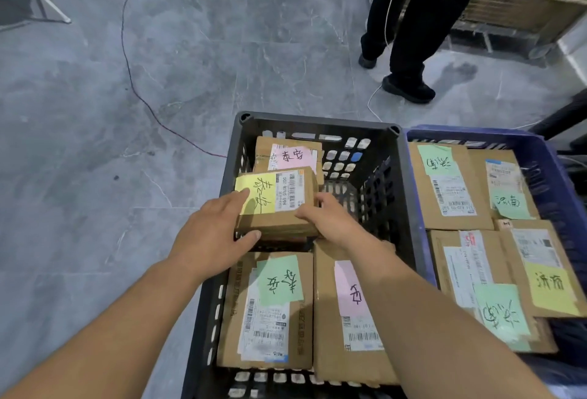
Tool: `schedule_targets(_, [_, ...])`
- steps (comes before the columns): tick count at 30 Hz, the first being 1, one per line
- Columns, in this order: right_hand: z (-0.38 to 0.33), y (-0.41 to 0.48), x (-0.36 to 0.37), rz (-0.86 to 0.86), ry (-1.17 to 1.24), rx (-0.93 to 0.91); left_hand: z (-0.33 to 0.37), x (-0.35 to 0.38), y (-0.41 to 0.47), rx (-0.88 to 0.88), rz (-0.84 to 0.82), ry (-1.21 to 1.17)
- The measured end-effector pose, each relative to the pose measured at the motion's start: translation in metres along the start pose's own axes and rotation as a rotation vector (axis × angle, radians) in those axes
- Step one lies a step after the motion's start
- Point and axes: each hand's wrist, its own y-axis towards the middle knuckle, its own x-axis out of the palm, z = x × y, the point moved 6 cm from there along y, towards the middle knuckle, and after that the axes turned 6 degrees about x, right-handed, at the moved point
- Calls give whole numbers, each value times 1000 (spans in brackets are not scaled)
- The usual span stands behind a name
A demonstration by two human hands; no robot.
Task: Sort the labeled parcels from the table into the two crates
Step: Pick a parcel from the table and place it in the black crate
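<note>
While left hand (209,233) and right hand (333,223) fingers (306,211) clasp a parcel (279,222), grey floor (190,64), red cable (122,29)

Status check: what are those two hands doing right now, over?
Left hand and right hand both grip the yellow-note parcel. Parcel inside black crate, among other parcels. Nothing in the way.

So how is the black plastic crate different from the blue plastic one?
The black plastic crate stands left of the blue plastic crate. The left hand and right hand hold a cardboard parcel with a yellow note in the black crate; none is in the blue crate. Handwritten notes in the black crate show different characters from those in the blue crate. Both hold labelled cardboard parcels.
</note>
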Motion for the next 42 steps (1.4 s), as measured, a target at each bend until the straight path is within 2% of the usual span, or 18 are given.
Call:
schedule_targets(5, [11,17,12,71,-300,-10,-3,-1,3,16,16,-17])
schedule_targets(9, [9,21,19,77,-428,-45,-9,1,6,15,25,-17])
schedule_targets(11, [11,26,15,115,-415,-22,-11,2,7,8,25,-21])
schedule_targets(16, [3,39,-22,354,-164,-19,-11,1,9,12,39,-22])
schedule_targets(22, [-8,59,-10,169,-245,-111,-15,1,13,3,61,-33])
schedule_targets(27, [4,54,-6,119,-130,-130,-15,3,14,-15,60,-33])
schedule_targets(32, [-1,55,-8,109,-125,-146,-13,3,14,-28,52,-23])
schedule_targets(38, [-12,75,-20,240,-79,-54,-12,1,14,-7,64,13])
schedule_targets(42, [-13,92,-17,166,-120,-138,-17,4,17,-16,85,19])
